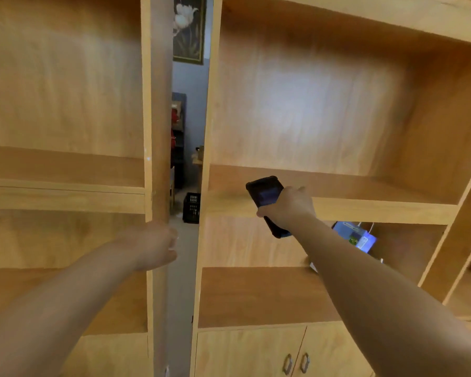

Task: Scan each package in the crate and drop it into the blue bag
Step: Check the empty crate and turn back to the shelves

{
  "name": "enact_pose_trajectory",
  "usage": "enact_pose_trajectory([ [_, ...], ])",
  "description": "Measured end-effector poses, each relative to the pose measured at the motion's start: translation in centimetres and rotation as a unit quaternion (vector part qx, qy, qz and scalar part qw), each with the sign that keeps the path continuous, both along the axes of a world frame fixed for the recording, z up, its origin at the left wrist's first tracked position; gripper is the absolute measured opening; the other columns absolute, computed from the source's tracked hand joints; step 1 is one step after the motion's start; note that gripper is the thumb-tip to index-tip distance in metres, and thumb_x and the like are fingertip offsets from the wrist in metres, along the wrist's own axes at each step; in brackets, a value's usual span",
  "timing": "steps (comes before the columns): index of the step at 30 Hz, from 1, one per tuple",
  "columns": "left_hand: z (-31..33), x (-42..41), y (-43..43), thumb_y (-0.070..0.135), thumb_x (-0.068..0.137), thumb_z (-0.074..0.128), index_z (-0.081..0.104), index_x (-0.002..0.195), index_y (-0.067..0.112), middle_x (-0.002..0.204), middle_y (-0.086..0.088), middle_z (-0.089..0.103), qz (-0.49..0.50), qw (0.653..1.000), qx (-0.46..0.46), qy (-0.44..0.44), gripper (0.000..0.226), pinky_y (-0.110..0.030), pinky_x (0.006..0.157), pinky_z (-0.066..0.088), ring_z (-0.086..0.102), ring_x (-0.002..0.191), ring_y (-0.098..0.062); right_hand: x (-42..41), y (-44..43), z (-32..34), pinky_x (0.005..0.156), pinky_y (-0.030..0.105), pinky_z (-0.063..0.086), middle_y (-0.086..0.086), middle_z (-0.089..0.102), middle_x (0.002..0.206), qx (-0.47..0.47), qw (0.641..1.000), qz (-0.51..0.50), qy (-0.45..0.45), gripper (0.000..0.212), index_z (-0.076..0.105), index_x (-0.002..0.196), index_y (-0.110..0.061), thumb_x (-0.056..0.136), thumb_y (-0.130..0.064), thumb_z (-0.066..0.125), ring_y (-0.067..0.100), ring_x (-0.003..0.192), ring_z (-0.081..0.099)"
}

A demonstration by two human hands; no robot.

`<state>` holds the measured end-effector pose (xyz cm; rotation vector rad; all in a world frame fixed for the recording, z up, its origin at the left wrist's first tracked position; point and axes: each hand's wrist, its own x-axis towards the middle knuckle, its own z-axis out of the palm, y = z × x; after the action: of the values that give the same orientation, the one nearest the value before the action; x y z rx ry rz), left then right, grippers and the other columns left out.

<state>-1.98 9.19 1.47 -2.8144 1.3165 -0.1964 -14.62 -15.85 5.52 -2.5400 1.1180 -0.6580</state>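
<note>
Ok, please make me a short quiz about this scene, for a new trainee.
1. True or false: the right hand holds the scanner.
2. Where is the crate?
A) on the floor, seen through the gap in the shelves
B) on the top shelf
C) in the left hand
3. Fill in: the bag sits in a lower shelf bay, partly hidden by the ___ arm.

Key: 1 true; 2 A; 3 right.
</note>
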Motion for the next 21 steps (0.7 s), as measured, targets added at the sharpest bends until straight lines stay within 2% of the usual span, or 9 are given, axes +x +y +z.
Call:
enact_pose_trajectory([
  [2,0.6,0.8,-1.8,0.049,0.091,0.048,0.057,0.106,0.031,0.098,0.011,0.054,0.018,1.000,-0.002,-0.007,0.025,-0.023,0.056,0.035,0.051,0.083,-0.011,2.3,-2.1,0.9,0.046,0.024,0.034,0.007,0.041,0.102,0.008,1.000,0.007,0.006,0.048,0.046,0.087,-0.021,0.060,-0.049,0.074,0.017,0.072,0.046],
  [6,0.8,2.3,-4.1,0.049,0.091,0.046,0.059,0.102,0.030,0.099,0.009,0.059,0.058,0.998,0.017,0.003,0.025,-0.023,0.059,0.040,0.057,0.086,-0.011,6.1,-5.4,1.6,0.049,0.025,0.039,0.005,0.051,0.092,0.016,0.998,0.016,0.063,0.042,0.051,0.082,-0.017,0.060,-0.048,0.070,0.022,0.072,0.054],
  [9,1.1,3.0,-5.1,0.043,0.092,0.047,0.059,0.088,0.028,0.089,0.009,0.061,0.076,0.997,0.028,0.008,0.020,-0.022,0.053,0.038,0.055,0.072,-0.009,8.5,-6.9,2.0,0.048,0.024,0.038,0.001,0.057,0.066,0.034,0.996,0.043,0.077,0.027,0.055,0.068,-0.017,0.060,-0.042,0.063,0.020,0.058,0.056],
  [12,1.4,3.3,-6.0,0.041,0.094,0.046,0.051,0.078,0.030,0.076,0.011,0.053,0.099,0.994,0.044,0.004,0.020,-0.022,0.048,0.032,0.044,0.061,-0.004,10.6,-7.9,2.7,0.044,0.021,0.031,-0.004,0.043,0.036,0.041,0.991,0.055,0.111,0.024,0.047,0.053,-0.016,0.066,-0.033,0.059,0.018,0.039,0.043],
  [13,1.5,3.5,-6.3,0.042,0.094,0.046,0.050,0.078,0.030,0.075,0.011,0.051,0.104,0.993,0.050,0.001,0.020,-0.023,0.049,0.032,0.043,0.061,-0.005,11.2,-8.1,3.0,0.044,0.022,0.030,-0.003,0.041,0.036,0.043,0.991,0.053,0.118,0.025,0.046,0.052,-0.016,0.069,-0.031,0.058,0.019,0.039,0.041],
  [17,1.8,4.1,-7.0,0.045,0.095,0.044,0.053,0.083,0.026,0.079,0.009,0.054,0.108,0.991,0.077,0.003,0.024,-0.024,0.053,0.036,0.048,0.067,-0.010,13.4,-8.7,3.4,0.052,0.024,0.032,0.001,0.045,0.059,0.042,0.991,0.042,0.122,0.020,0.048,0.059,-0.015,0.074,-0.024,0.057,0.021,0.051,0.044],
  [21,1.7,4.3,-7.1,0.048,0.095,0.045,0.039,0.069,0.029,0.072,0.011,0.046,0.112,0.990,0.086,0.017,0.033,-0.027,0.061,0.041,0.045,0.067,-0.011,14.3,-8.8,3.6,0.058,0.026,0.034,0.001,0.047,0.068,0.042,0.991,0.035,0.125,0.013,0.050,0.064,-0.015,0.075,-0.021,0.054,0.022,0.057,0.046],
])
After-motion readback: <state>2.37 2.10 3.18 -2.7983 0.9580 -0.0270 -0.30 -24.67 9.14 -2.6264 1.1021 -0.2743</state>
